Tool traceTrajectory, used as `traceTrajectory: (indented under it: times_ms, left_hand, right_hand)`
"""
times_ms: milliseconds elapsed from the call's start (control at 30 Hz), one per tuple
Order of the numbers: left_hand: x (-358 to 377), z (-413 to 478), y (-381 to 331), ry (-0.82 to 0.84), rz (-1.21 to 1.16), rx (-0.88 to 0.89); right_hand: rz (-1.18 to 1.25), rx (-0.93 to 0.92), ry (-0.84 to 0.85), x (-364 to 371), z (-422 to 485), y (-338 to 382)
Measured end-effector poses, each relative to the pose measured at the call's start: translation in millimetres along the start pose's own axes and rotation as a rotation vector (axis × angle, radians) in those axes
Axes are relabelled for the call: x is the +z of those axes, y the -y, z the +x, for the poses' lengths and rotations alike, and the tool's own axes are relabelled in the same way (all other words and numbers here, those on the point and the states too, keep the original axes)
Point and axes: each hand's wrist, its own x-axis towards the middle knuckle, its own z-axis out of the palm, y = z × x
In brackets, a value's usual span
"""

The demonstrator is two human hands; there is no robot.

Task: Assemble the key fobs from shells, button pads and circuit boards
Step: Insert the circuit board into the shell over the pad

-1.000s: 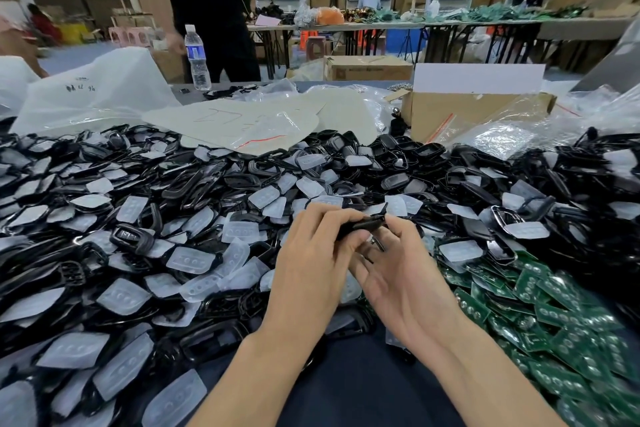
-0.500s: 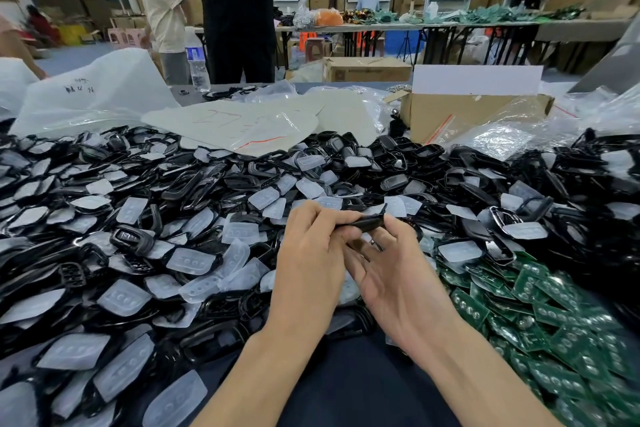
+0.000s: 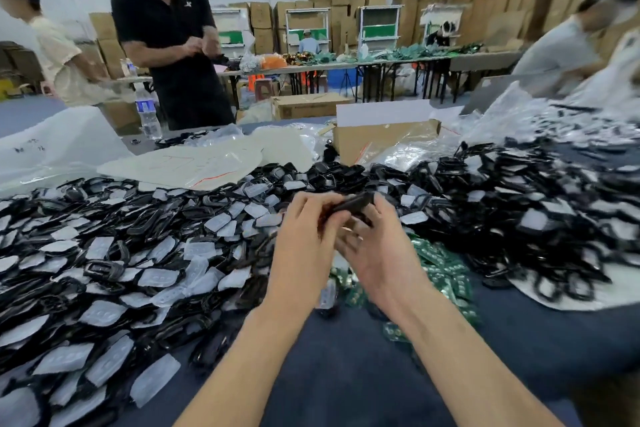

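Both hands hold one black key fob shell (image 3: 353,204) above the middle of the table. My left hand (image 3: 304,239) grips its left end with curled fingers. My right hand (image 3: 379,246) holds its right end, thumb on top, fingers under it. What is inside the shell is hidden. A wide heap of black shells (image 3: 104,253) mixed with translucent white button pads (image 3: 162,276) covers the table's left and back. Green circuit boards (image 3: 446,274) lie in a pile just right of my hands. The frame is blurred.
More black shells (image 3: 540,218) pile up on the right. An open cardboard box (image 3: 381,139) and plastic bags (image 3: 180,163) sit behind the heap, with a water bottle (image 3: 147,113) at back left. People stand beyond the table. Dark blue cloth (image 3: 329,374) shows between my forearms.
The view has tilted up and turned right. My hands have kept hold of the shell, and my right thumb now lies over its right end.
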Motion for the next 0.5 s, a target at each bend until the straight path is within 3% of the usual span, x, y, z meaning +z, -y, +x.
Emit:
traceTrajectory:
  times_ms: [133, 267, 367, 500]
  left_hand:
    - [43.3, 5.8, -80.0, 0.071, -0.232, -0.084]
    - [103.7, -5.5, -159.9, 0.279, -0.456, -0.164]
    - [153.5, -29.2, -210.2, 0.465, -0.564, -0.193]
    - [209.3, -71.5, -260.5, 0.664, -0.577, -0.17]
  right_hand:
    - [-0.051, -0.238, -0.127, -24.7, -47.6, 53.8]
    - [-0.029, -0.488, -0.312, -76.2, -95.9, 99.8]
    - [-0.007, -0.622, -0.577, -120.9, -127.5, 130.2]
    - [0.08, -0.665, -0.894, -177.0, -164.9, 150.9]
